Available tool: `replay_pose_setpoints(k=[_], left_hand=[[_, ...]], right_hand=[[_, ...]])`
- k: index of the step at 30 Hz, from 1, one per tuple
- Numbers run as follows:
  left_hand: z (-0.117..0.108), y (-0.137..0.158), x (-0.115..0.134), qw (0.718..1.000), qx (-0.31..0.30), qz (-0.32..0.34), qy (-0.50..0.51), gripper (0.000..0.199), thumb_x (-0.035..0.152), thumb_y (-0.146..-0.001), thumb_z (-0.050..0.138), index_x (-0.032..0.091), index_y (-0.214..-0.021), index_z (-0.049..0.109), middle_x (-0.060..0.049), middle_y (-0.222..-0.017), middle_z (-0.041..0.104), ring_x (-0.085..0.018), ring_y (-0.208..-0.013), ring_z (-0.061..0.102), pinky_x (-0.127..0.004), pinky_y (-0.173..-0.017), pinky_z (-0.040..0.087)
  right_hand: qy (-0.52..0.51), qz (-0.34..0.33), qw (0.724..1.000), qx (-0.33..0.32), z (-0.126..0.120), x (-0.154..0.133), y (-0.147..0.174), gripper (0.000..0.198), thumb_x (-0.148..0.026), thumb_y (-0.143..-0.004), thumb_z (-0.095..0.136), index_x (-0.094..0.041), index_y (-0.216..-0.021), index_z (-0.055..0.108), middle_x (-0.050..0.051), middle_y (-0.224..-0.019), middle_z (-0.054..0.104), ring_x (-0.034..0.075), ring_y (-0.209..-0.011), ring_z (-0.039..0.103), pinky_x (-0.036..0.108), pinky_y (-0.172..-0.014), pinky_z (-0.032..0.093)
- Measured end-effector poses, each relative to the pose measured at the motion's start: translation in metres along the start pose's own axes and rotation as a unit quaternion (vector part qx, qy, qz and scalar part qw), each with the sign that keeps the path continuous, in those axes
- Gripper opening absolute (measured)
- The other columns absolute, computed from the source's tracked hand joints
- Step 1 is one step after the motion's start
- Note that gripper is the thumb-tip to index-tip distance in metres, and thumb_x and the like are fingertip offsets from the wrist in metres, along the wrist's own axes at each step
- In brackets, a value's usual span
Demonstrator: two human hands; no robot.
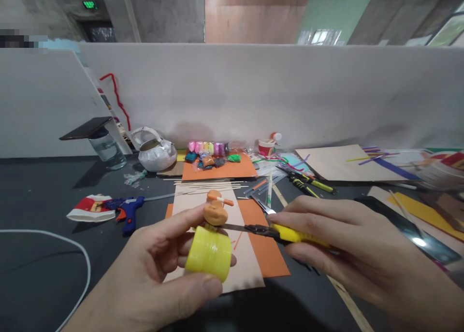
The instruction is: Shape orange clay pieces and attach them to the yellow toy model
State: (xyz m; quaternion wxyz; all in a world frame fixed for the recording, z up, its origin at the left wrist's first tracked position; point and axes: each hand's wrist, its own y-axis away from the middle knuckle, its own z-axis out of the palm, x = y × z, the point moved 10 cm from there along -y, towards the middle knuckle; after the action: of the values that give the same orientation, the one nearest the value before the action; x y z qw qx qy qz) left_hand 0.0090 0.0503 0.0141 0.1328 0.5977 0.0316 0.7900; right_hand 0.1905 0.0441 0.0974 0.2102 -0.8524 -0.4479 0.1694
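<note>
Green lit sign — it reads "EXIT"

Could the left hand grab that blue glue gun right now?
Probably not as it is: the left hand is holding the yellow cylinder. The blue glue gun lies just beyond that hand, with nothing seen covering it, so once freed, the hand likely could.

A white partition stands between the dark table and concrete walls.
</note>
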Motion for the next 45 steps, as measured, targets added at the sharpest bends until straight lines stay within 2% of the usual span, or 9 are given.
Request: replay_pose_setpoints(k=[5, 10, 17, 24, 27, 30, 34, 40, 45], left_hand=[[-0.0024, -0.0005, -0.0027, 1.000, 0.018, -0.018, 0.012, 0.058, 0.014, -0.047, 0.099, 0.034, -0.100, 0.086, 0.000, -0.098, 0.084, -0.022, -0.082, 0.080, -0.019, -0.072, 0.061], [-0.0044, 0.0011, -0.0034, 0.999, 0.042, -0.025, 0.023, 0.051, 0.023, -0.055, 0.100, 0.030, -0.103, 0.086, -0.003, -0.100, 0.084, -0.021, -0.081, 0.080, -0.018, -0.068, 0.060], [-0.0012, 0.0004, -0.0061, 0.996, 0.040, -0.033, 0.074, 0.048, 0.016, -0.055, 0.099, 0.030, -0.099, 0.085, -0.002, -0.095, 0.085, -0.020, -0.081, 0.081, -0.018, -0.070, 0.061], [0.0020, -0.0016, -0.0043, 0.996, 0.026, -0.037, 0.070, 0.047, 0.012, -0.059, 0.097, 0.029, -0.101, 0.085, -0.002, -0.092, 0.084, -0.020, -0.085, 0.081, -0.017, -0.074, 0.061], [0.0025, -0.0022, -0.0018, 0.996, 0.028, -0.036, 0.071, 0.044, 0.010, -0.059, 0.097, 0.030, -0.096, 0.085, 0.000, -0.097, 0.084, -0.018, -0.082, 0.081, -0.016, -0.074, 0.061], [0.0021, -0.0026, -0.0018, 0.997, 0.026, -0.036, 0.064, 0.045, 0.011, -0.059, 0.097, 0.029, -0.099, 0.085, -0.001, -0.094, 0.084, -0.021, -0.086, 0.082, -0.018, -0.076, 0.062], [-0.0010, -0.0032, -0.0072, 0.997, 0.029, -0.042, 0.055, 0.054, 0.015, -0.058, 0.098, 0.027, -0.109, 0.083, -0.005, -0.091, 0.085, -0.025, -0.090, 0.081, -0.024, -0.078, 0.063], [0.0020, -0.0036, -0.0090, 0.999, 0.018, -0.038, 0.034, 0.059, 0.019, -0.057, 0.100, 0.030, -0.112, 0.083, -0.003, -0.092, 0.085, -0.021, -0.086, 0.081, -0.017, -0.072, 0.060], [0.0036, -0.0026, -0.0087, 0.994, 0.032, -0.043, 0.097, 0.049, 0.007, -0.059, 0.097, 0.028, -0.101, 0.084, 0.000, -0.093, 0.085, -0.017, -0.082, 0.081, -0.015, -0.073, 0.061]], right_hand=[[-0.011, 0.016, 1.000, -0.001, 0.0001, 0.0009, -0.0018, 0.020, -0.033, -0.107, 0.050, -0.022, -0.110, 0.067, 0.003, -0.087, 0.070, 0.013, -0.072, 0.067, 0.021, -0.058, 0.048], [-0.011, 0.013, 1.000, 0.007, -0.0011, -0.0002, -0.0015, 0.019, -0.031, -0.107, 0.052, -0.020, -0.111, 0.067, 0.004, -0.086, 0.068, 0.013, -0.072, 0.066, 0.022, -0.058, 0.047], [0.027, -0.009, 0.999, 0.030, -0.0025, -0.0034, 0.0024, 0.019, -0.027, -0.104, 0.056, -0.016, -0.115, 0.068, 0.003, -0.088, 0.066, 0.012, -0.074, 0.063, 0.020, -0.063, 0.048], [0.008, 0.018, 1.000, 0.022, -0.0017, -0.0016, 0.0023, 0.018, -0.025, -0.103, 0.058, -0.018, -0.114, 0.070, 0.004, -0.089, 0.069, 0.014, -0.075, 0.066, 0.022, -0.062, 0.049], [-0.006, 0.019, 1.000, 0.011, -0.0003, -0.0013, 0.0030, 0.019, -0.028, -0.104, 0.057, -0.019, -0.114, 0.070, 0.002, -0.084, 0.066, 0.013, -0.070, 0.064, 0.021, -0.059, 0.047], [-0.009, 0.020, 1.000, -0.005, 0.0027, 0.0002, 0.0038, 0.019, -0.029, -0.105, 0.056, -0.021, -0.114, 0.069, 0.002, -0.083, 0.065, 0.012, -0.068, 0.062, 0.022, -0.058, 0.045], [0.002, 0.016, 1.000, 0.006, 0.0012, 0.0000, 0.0051, 0.019, -0.028, -0.103, 0.057, -0.021, -0.116, 0.070, 0.002, -0.085, 0.066, 0.013, -0.069, 0.063, 0.023, -0.058, 0.046], [0.035, 0.006, 0.999, 0.030, -0.0015, -0.0041, 0.0061, 0.020, -0.027, -0.103, 0.057, -0.017, -0.116, 0.069, 0.005, -0.092, 0.069, 0.014, -0.077, 0.066, 0.022, -0.063, 0.049], [0.038, 0.000, 0.999, 0.026, -0.0013, -0.0045, 0.0032, 0.019, -0.026, -0.103, 0.057, -0.017, -0.116, 0.069, 0.005, -0.088, 0.068, 0.014, -0.071, 0.065, 0.022, -0.060, 0.048]])
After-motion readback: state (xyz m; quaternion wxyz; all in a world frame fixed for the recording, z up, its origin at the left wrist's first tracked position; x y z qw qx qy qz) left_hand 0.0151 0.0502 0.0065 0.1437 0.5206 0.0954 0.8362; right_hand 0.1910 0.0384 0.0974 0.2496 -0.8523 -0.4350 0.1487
